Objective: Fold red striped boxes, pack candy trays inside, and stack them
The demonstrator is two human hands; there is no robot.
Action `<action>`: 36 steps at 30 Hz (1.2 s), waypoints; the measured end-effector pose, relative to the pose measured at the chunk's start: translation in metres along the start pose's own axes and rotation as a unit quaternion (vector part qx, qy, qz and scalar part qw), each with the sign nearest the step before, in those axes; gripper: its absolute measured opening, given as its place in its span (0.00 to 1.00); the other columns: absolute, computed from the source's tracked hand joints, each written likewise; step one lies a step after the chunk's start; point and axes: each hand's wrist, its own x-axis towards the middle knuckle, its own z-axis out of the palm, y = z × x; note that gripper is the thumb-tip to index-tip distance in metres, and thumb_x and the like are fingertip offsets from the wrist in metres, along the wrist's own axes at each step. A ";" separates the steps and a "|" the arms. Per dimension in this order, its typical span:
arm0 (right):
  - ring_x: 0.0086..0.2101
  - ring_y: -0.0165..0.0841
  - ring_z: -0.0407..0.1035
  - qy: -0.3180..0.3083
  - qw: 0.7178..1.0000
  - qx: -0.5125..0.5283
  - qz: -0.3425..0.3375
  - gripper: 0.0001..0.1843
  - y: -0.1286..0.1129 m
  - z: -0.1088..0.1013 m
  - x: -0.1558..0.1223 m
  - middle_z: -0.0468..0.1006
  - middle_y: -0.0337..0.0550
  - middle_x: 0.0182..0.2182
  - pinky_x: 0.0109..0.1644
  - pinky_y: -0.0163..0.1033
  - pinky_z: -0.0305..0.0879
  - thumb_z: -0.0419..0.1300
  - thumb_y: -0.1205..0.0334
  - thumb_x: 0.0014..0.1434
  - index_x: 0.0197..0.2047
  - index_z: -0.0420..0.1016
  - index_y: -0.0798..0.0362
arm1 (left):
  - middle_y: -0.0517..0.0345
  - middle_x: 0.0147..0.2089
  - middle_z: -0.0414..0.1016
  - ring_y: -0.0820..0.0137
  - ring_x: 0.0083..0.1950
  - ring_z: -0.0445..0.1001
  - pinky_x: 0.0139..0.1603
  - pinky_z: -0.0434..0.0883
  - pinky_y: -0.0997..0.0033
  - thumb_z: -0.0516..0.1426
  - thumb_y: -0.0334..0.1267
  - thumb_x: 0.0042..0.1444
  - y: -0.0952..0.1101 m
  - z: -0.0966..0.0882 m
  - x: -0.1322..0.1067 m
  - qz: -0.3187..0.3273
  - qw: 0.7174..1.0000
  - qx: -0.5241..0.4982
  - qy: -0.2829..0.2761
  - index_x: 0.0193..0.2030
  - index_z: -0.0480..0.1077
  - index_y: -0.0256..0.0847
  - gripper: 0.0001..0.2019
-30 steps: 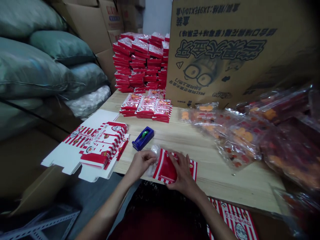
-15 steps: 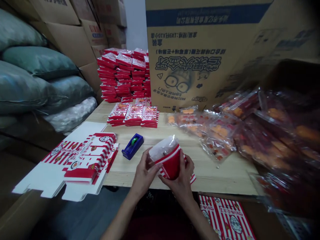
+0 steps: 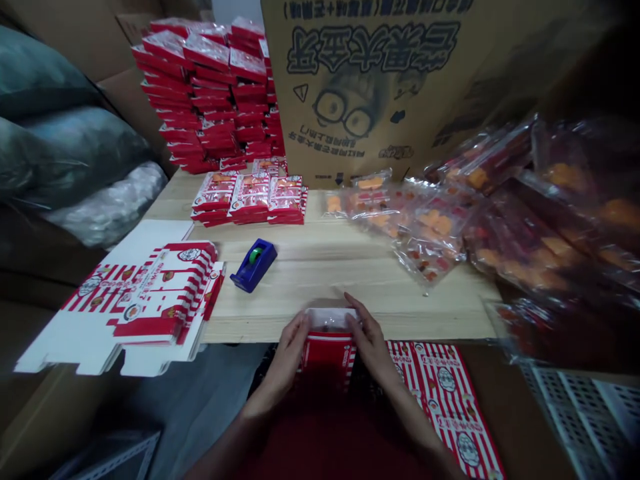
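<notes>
Both my hands hold a small red-and-white striped box [image 3: 326, 355] at the near edge of the wooden table [image 3: 350, 267]. A clear plastic bag shows at the box's open top. My left hand [image 3: 286, 353] grips the box's left side, fingers curled round it. My right hand [image 3: 367, 340] grips its right side. The box is upright, partly below the table edge, close to my lap.
A blue tape dispenser [image 3: 254, 265] lies left of centre. Flat striped box blanks [image 3: 145, 297] overhang the left edge. Red packed boxes [image 3: 250, 197] lie behind, with tall stacks [image 3: 210, 87] beyond. Clear snack bags [image 3: 450, 220] cover the right. A big carton [image 3: 380, 80] stands behind. Another striped blank [image 3: 445, 393] lies on my lap.
The box has come down from in front of my chest to the table's near edge. Both hands kept hold of it. The camera tilted down and moved closer.
</notes>
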 end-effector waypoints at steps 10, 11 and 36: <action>0.58 0.46 0.73 -0.044 0.981 0.162 0.102 0.33 0.022 0.029 -0.005 0.79 0.50 0.57 0.58 0.57 0.71 0.44 0.39 0.71 0.71 0.61 0.46 | 0.54 0.42 0.85 0.60 0.41 0.82 0.40 0.74 0.69 0.68 0.47 0.53 -0.014 -0.026 0.009 -0.041 0.996 -0.049 0.065 0.51 0.77 0.38 0.21; 0.59 0.46 0.72 -0.053 0.978 0.173 0.101 0.32 0.025 0.029 -0.005 0.80 0.50 0.57 0.59 0.58 0.71 0.41 0.40 0.72 0.69 0.64 0.47 | 0.53 0.42 0.85 0.59 0.41 0.82 0.39 0.74 0.69 0.68 0.47 0.52 -0.014 -0.027 0.010 -0.047 0.996 -0.049 0.062 0.50 0.77 0.38 0.22; 0.29 0.41 0.79 -0.018 0.970 0.191 0.149 0.15 0.036 0.020 0.009 0.86 0.42 0.30 0.36 0.47 0.77 0.68 0.55 0.50 0.41 0.83 0.50 | 0.52 0.32 0.85 0.67 0.31 0.79 0.37 0.72 0.71 0.66 0.31 0.44 -0.006 -0.052 0.035 -0.145 0.987 -0.064 -0.041 0.42 0.84 0.35 0.16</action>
